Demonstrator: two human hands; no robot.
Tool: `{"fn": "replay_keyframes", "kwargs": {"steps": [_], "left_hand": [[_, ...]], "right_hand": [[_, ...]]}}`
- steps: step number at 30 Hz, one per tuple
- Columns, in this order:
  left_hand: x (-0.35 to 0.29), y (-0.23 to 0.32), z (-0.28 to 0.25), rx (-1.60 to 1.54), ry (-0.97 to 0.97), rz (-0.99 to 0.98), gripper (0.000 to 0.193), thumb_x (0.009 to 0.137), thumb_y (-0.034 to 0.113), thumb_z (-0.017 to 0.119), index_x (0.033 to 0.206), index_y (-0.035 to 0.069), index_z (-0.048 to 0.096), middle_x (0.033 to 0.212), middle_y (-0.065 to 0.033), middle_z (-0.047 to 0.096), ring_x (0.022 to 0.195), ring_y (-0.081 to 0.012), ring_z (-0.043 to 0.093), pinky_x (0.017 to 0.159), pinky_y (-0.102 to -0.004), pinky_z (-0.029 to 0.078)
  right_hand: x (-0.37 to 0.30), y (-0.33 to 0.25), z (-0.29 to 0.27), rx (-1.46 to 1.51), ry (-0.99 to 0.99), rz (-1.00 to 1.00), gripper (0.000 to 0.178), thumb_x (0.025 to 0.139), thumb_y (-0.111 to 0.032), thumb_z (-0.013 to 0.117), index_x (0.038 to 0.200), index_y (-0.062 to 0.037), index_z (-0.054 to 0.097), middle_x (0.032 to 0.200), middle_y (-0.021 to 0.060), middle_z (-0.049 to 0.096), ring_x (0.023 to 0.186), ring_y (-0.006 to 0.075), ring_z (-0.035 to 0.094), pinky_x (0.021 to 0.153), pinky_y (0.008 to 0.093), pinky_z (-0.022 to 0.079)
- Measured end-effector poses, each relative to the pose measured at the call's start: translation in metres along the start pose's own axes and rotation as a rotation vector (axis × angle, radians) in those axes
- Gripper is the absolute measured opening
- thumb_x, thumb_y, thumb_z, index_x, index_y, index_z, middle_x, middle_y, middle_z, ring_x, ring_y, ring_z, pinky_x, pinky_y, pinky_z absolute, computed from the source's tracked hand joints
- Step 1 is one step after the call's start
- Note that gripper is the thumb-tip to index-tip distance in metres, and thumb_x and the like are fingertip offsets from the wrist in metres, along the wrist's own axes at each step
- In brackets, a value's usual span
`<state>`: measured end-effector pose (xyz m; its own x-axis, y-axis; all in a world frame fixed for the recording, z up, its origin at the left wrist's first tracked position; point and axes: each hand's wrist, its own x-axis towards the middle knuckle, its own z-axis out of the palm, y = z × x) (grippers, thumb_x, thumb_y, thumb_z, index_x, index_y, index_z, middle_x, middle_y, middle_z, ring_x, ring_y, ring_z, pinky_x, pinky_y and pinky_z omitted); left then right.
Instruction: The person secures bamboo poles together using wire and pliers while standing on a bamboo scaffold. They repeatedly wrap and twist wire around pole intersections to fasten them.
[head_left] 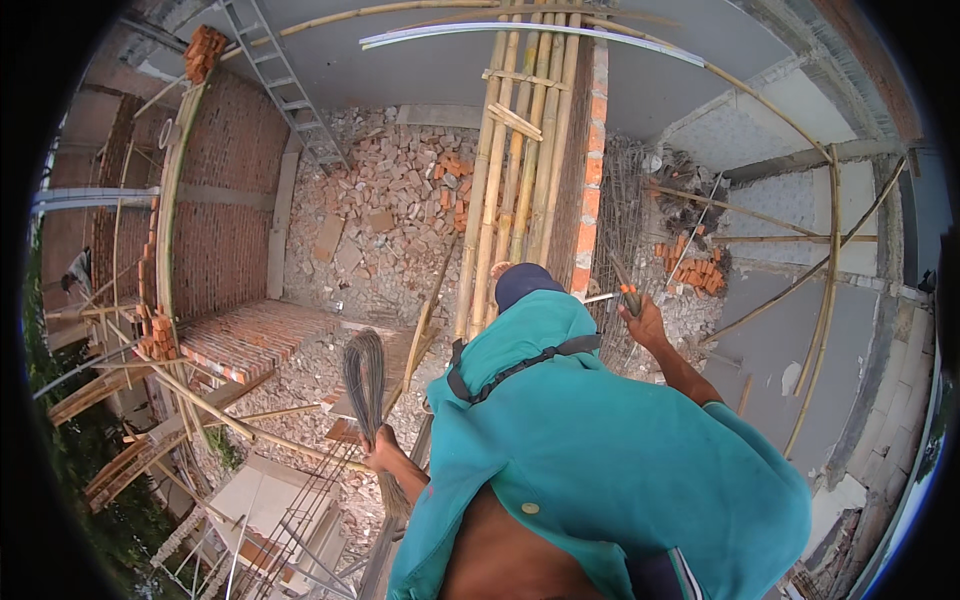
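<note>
My left hand (383,450) is closed around a looped bundle of thin grey wire (364,375), held out to the left over the rubble. The loop stands up above the fist, and loose ends hang below it. On the other side, my right hand (645,322) grips a hand tool (621,272) with a grey pointed end and an orange part. Its exact kind is not clear. This hand is beside the brick wall top (590,190). Between my hands are my teal shirt (600,430) and a bare foot at the bamboo poles.
Several bamboo poles (512,160) lie side by side as a walkway ahead, high above broken bricks (385,190). A metal ladder (285,80) leans at the far left. Rebar (320,430) runs at lower left. Stacked orange bricks (702,275) and bamboo scaffolding (832,240) stand right.
</note>
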<state>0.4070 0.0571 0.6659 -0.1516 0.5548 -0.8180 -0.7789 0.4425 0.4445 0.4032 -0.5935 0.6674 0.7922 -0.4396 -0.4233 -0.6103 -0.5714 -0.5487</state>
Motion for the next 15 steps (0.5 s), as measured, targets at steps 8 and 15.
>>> {"fn": "replay_keyframes", "kwargs": {"steps": [8, 15], "left_hand": [[-0.043, -0.108, 0.010, 0.271, 0.069, -0.004, 0.064, 0.102, 0.057, 0.047, 0.066, 0.007, 0.065, 0.096, -0.0132, 0.073, 0.116, -0.0271, 0.057, 0.102, -0.0550, 0.044], [-0.098, -0.146, -0.014, 0.299, 0.251, 0.010, 0.066, 0.102, 0.056, 0.047, 0.064, 0.007, 0.070, 0.103, -0.0111, 0.073, 0.117, -0.0299, 0.057, 0.100, -0.0496, 0.046]], "right_hand": [[0.031, 0.078, -0.031, 0.016, -0.093, 0.625, 0.061, 0.087, -0.046, 0.079, 0.111, 0.0066, 0.061, 0.099, 0.0256, 0.071, 0.094, 0.0375, 0.071, 0.083, 0.0428, 0.054], [0.053, 0.060, -0.039, -0.081, -0.171, 0.553, 0.068, 0.086, -0.051, 0.079, 0.114, 0.0081, 0.061, 0.104, 0.0291, 0.071, 0.102, 0.0420, 0.070, 0.086, 0.0459, 0.054]]}}
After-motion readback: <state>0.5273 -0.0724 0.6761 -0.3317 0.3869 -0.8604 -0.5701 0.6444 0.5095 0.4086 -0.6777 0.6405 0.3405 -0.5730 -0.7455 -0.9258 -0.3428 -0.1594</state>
